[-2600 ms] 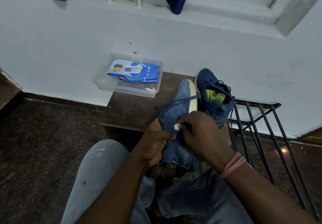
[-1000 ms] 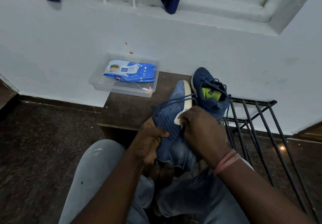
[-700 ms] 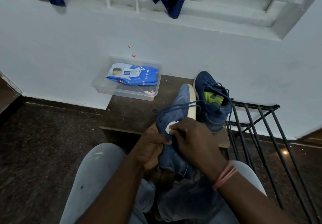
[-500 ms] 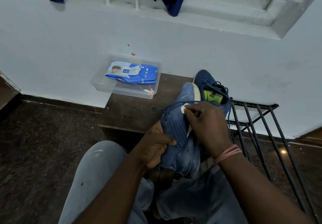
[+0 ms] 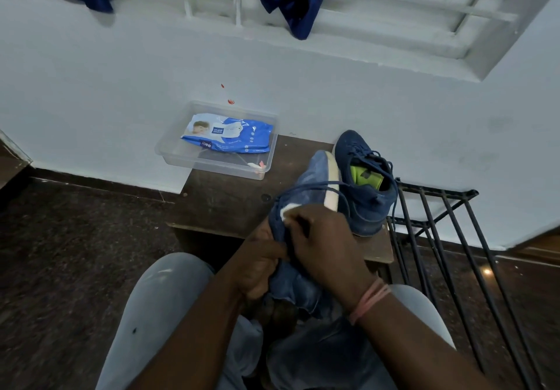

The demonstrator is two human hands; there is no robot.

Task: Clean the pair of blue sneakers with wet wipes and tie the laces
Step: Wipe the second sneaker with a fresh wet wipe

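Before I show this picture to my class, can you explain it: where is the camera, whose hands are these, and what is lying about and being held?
The camera sits on a person's head, looking down at their own hands; no machine is involved. The left hand grips a blue sneaker held over the lap. The right hand pinches a small white wipe against that sneaker. The second sneaker, laces loose, stands on a low dark wooden table. Farther back on it, a clear plastic tray holds a blue pack of wet wipes. A black metal rack stands to the right.
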